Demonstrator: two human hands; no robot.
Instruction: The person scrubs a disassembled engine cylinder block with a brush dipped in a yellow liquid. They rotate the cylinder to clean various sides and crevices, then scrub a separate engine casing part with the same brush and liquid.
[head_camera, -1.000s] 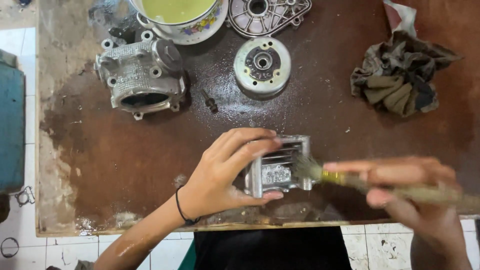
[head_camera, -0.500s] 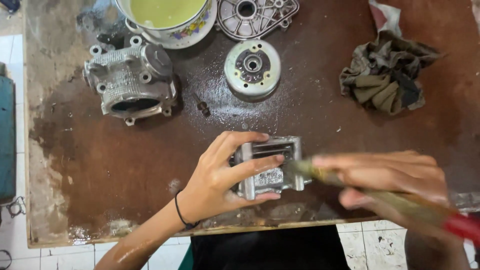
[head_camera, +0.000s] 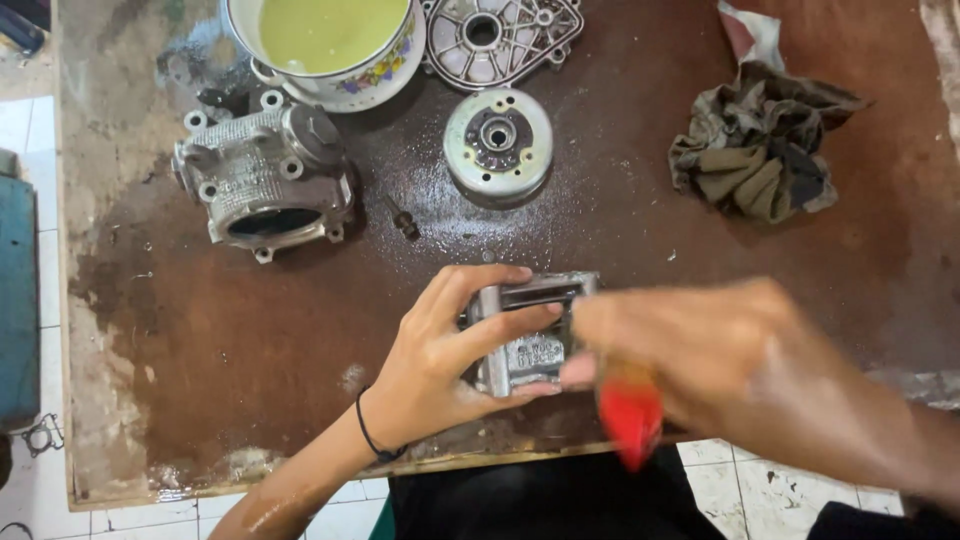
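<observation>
The left hand (head_camera: 440, 355) grips a small finned metal engine part (head_camera: 528, 330) near the front edge of the wet brown surface (head_camera: 250, 340), fingers wrapped over its top and side. The right hand (head_camera: 700, 355), blurred, is closed around a red-handled brush (head_camera: 628, 420) just right of that part. Beyond the part lie a round flywheel (head_camera: 497, 143) and a cylinder head (head_camera: 262, 180).

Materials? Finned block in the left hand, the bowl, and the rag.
Finned block: looks like cast aluminium, dull silver-grey with a rough cast surface. Bowl: probably enamelled metal or glazed ceramic, glossy white with a floral band; cannot tell which. Rag: woven cloth, crumpled and stained dark.
</observation>
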